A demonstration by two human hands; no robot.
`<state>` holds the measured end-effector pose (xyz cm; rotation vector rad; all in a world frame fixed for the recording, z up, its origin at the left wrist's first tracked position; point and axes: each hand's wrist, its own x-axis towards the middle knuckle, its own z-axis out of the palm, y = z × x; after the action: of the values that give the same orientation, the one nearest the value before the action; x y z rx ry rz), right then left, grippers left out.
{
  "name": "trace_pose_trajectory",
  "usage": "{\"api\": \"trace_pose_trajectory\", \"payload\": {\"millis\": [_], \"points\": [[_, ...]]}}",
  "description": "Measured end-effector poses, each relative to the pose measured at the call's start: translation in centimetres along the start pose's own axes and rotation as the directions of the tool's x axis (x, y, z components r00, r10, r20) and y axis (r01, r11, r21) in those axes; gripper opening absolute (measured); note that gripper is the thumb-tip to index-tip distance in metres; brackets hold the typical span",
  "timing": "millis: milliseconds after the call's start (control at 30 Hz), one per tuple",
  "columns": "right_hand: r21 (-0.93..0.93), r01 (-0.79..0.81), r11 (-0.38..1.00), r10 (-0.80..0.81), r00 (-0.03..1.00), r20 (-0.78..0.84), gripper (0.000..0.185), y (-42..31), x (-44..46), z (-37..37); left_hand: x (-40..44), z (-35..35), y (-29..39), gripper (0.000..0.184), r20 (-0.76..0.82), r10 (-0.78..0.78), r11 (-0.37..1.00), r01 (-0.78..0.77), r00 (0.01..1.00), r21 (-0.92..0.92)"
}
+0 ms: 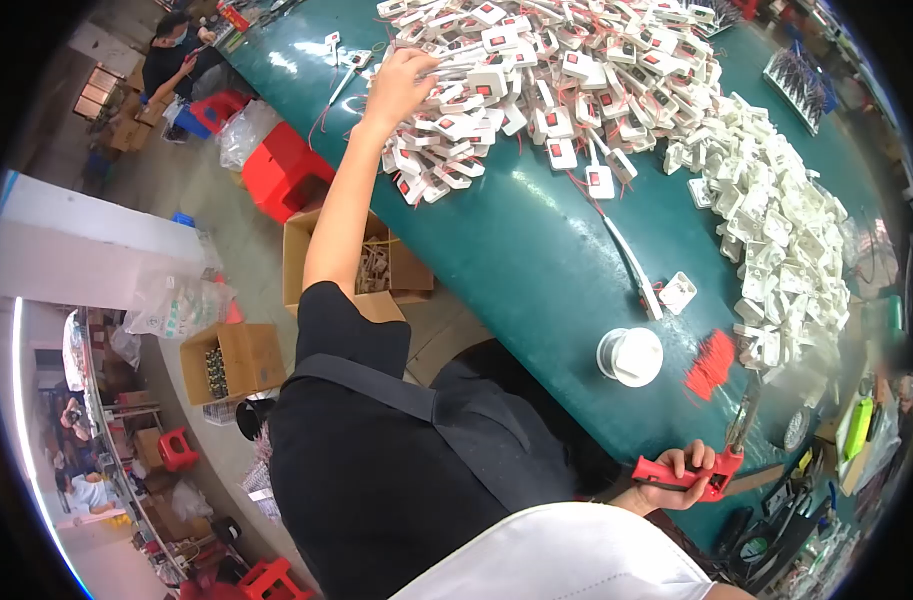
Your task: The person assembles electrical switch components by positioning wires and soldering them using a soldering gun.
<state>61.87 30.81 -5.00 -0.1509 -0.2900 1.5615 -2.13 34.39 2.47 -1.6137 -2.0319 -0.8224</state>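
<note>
My left hand (pixel 401 88) is stretched far out to the edge of a large pile of white plastic switch boxes (pixel 586 95) with red parts and thin wires. Its fingers are curled among the pieces, and what they pinch is hidden. Close to my body, my right hand (pixel 681 477) is wrapped around the handle of a red soldering gun (pixel 718 478), whose metal front points up toward the white covers. Between the hands lie a white cable (pixel 628 258), an open white housing (pixel 678 292), a white spool (pixel 631 357) and a bundle of short red wires (pixel 711 365).
A heap of white plastic covers (pixel 781 230) runs along the green table (pixel 496 240). Tools and a green object (pixel 857 428) crowd the right end. Beside the table stand cardboard boxes (pixel 410 270) and a red stool (pixel 281 172). A masked person (pixel 171 65) sits at the far left.
</note>
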Motion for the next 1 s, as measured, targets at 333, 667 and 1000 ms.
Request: {"api": "trace_pose_trajectory", "payload": {"millis": [333,667,1000], "points": [[0.024,0.035,0.999,-0.035,0.999,0.012,0.072,0.3,-0.1,0.3,1.5,-4.3,5.8,0.015,-0.287,-0.023,0.979,-0.037,0.958,-0.202],[-0.696,0.151,0.702,-0.128,0.988,0.085,0.102,5.1,-1.3,9.0,-8.1,-3.6,26.8,0.021,-0.097,0.489,0.650,-0.436,0.867,-0.622],[-0.839,0.135,0.527,-0.063,0.991,0.120,0.101,6.7,-2.4,8.9,-10.9,-3.8,33.0,0.038,0.150,0.568,0.472,-0.171,0.809,-0.865]]}}
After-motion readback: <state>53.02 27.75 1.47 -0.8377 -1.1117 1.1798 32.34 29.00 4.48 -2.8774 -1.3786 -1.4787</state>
